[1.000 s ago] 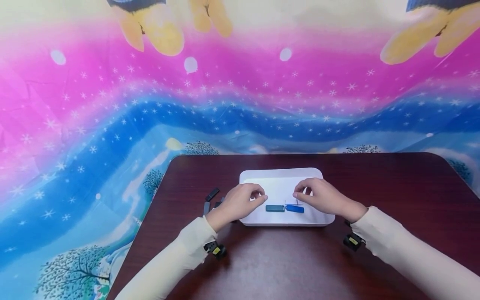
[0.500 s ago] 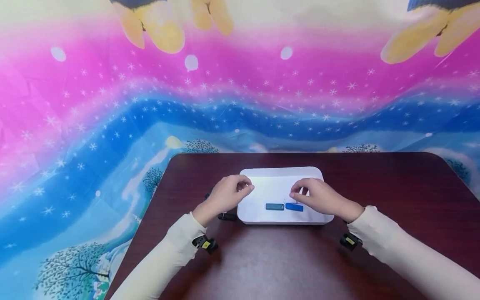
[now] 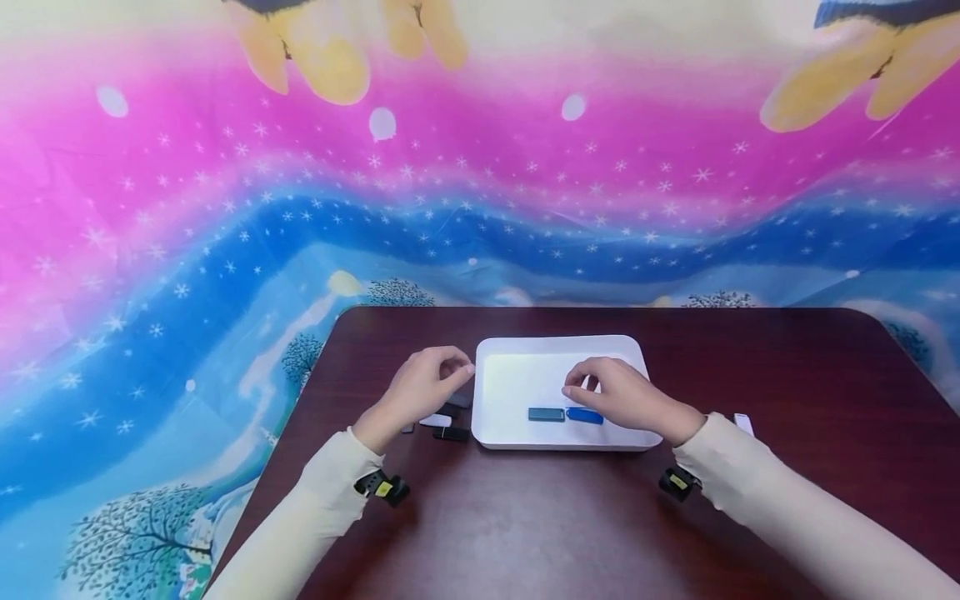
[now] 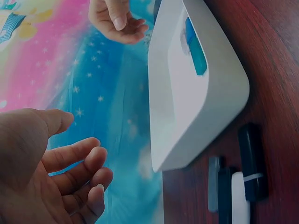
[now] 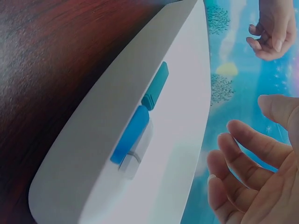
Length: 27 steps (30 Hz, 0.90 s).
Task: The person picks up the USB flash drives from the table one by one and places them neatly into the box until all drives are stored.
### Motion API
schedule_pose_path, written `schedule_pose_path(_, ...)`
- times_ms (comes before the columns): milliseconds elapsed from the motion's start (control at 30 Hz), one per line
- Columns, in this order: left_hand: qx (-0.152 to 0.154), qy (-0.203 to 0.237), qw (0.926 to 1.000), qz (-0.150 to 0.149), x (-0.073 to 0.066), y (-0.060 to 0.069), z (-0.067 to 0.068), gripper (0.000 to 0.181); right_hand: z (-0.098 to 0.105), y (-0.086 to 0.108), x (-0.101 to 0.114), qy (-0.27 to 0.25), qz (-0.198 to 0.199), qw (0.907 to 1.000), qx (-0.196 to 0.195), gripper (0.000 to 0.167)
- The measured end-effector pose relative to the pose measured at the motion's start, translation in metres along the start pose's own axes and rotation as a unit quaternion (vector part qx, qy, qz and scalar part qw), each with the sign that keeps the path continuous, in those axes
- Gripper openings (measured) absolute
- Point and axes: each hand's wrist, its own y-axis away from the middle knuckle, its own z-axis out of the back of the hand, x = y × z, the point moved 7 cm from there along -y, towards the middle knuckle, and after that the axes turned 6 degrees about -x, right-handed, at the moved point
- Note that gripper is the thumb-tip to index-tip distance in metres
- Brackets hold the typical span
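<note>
A white tray (image 3: 562, 446) holds a teal USB stick (image 3: 547, 414) and a blue USB stick (image 3: 585, 415) lying end to end. Beside the blue one, the right wrist view shows a whitish, clear-looking stick (image 5: 136, 156). My left hand (image 3: 420, 383) hovers left of the tray, fingers loosely bent and holding nothing. Under and beside it on the table lie a black USB stick (image 4: 252, 161), a white one (image 4: 240, 198) and a grey one (image 4: 215, 184), others partly hidden. My right hand (image 3: 618, 396) hangs over the tray's right half with nothing in its fingers.
The dark wooden table (image 3: 562, 533) carries everything. A small white object (image 3: 742, 423) lies right of the tray, partly covered by the right sleeve (image 3: 750, 467). A printed cloth (image 3: 480, 217) hangs behind the table.
My left hand has moved left, from over the tray to above the sticks beside it. My right hand has drifted slightly left. A white object has appeared from behind the right forearm.
</note>
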Motion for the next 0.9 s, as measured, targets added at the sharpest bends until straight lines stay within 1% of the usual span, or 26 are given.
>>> schedule_pose_path(200,-0.001,0.005,0.9998,0.018,0.015,0.007,0.009,0.022,-0.007,-0.001,0.006,0.001,0.004,1.0,0.004,0.016)
schedule_pose_path(500,-0.012,0.027,0.9991,0.031,0.041,0.011,0.019,0.025,-0.015,-0.003,0.011,-0.005,-0.005,0.9997,0.021,0.018)
schedule_pose_path(600,-0.014,0.033,0.9986,0.038,0.053,0.012,0.02,0.026,-0.017,-0.004,0.011,-0.006,-0.007,0.9997,0.023,0.018)
schedule_pose_path(800,-0.023,0.038,0.9966,0.07,0.081,0.012,0.018,0.024,-0.022,-0.005,0.014,-0.011,0.0,0.9996,0.024,0.018)
schedule_pose_path(900,-0.027,0.047,0.9955,0.077,0.092,0.012,0.017,0.022,-0.023,-0.006,0.017,-0.01,0.0,0.9996,0.026,0.018)
